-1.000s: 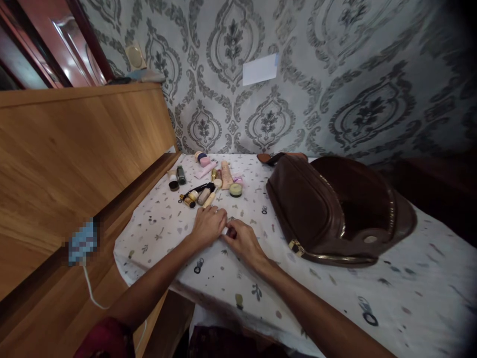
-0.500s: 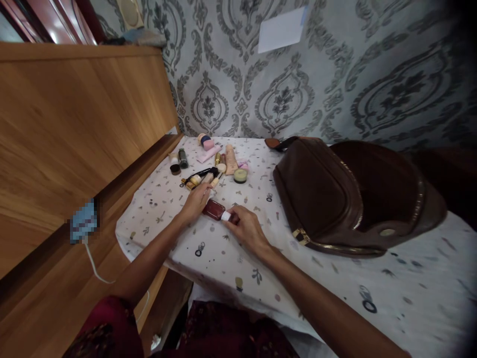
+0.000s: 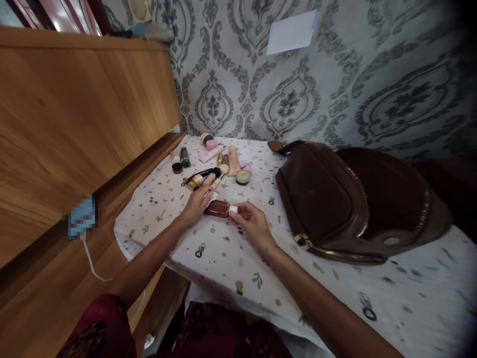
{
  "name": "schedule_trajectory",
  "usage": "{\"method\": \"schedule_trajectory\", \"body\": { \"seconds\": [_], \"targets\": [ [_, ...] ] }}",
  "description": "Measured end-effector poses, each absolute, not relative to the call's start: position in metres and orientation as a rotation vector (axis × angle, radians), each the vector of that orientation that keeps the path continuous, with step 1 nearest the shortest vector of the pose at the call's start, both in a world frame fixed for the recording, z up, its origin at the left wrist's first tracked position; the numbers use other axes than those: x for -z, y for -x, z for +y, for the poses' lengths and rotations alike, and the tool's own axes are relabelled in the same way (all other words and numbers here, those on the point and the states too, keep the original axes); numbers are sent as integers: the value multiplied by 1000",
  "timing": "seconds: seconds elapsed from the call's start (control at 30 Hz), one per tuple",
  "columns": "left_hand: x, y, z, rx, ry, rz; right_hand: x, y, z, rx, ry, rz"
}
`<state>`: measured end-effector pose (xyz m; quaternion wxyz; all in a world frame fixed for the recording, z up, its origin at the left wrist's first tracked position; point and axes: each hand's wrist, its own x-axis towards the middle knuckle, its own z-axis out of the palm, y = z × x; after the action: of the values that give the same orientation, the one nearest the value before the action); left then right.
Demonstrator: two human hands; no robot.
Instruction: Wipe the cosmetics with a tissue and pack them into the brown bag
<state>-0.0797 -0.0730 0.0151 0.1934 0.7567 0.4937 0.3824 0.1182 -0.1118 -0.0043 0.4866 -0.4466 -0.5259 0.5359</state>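
Note:
A bottle of reddish-brown colour [image 3: 218, 209] lies sideways between my hands, just above or on the patterned cloth. Its white cap [image 3: 233, 209] is pinched in the fingers of my right hand [image 3: 250, 223]. My left hand [image 3: 197, 205] is closed at the bottle's other end, around a crumpled white tissue [image 3: 212, 197] that presses against the bottle. Just beyond my left hand lies a cluster of cosmetics, with a black tube [image 3: 203, 173], a beige tube [image 3: 233, 161] and a round jar with a pale green lid [image 3: 242, 177].
A large brown leather bag [image 3: 320, 194] stands open on the right of the cloth-covered table [image 3: 238, 268]. Farther back left are a dark green bottle [image 3: 185, 157], a small jar [image 3: 176, 167] and a pink tube [image 3: 211, 153]. A wooden panel [image 3: 85, 109] borders the left side.
The bottle has turned to lie more nearly level, its cap end rising slightly. My right hand's fingers have shifted on the white cap, which shows more now. The view has moved slightly.

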Motion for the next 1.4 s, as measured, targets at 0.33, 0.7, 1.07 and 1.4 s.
{"method": "schedule_trajectory", "body": {
  "seconds": [0.33,0.7,1.07,1.4],
  "targets": [
    [-32,49,-84,-949,-2348,1266,-3,-127,-103,-1260,992,-1212],
    [-44,48,-53,-687,-2127,950,-22,-158,-90,-1061,942,-1555],
    [-30,52,-53,-628,-2118,1001,-26,-174,-84,-1087,961,-1537],
    [-25,47,-59,-709,-2293,1111,-15,-161,-83,-999,1112,-1394]
  ]
}}
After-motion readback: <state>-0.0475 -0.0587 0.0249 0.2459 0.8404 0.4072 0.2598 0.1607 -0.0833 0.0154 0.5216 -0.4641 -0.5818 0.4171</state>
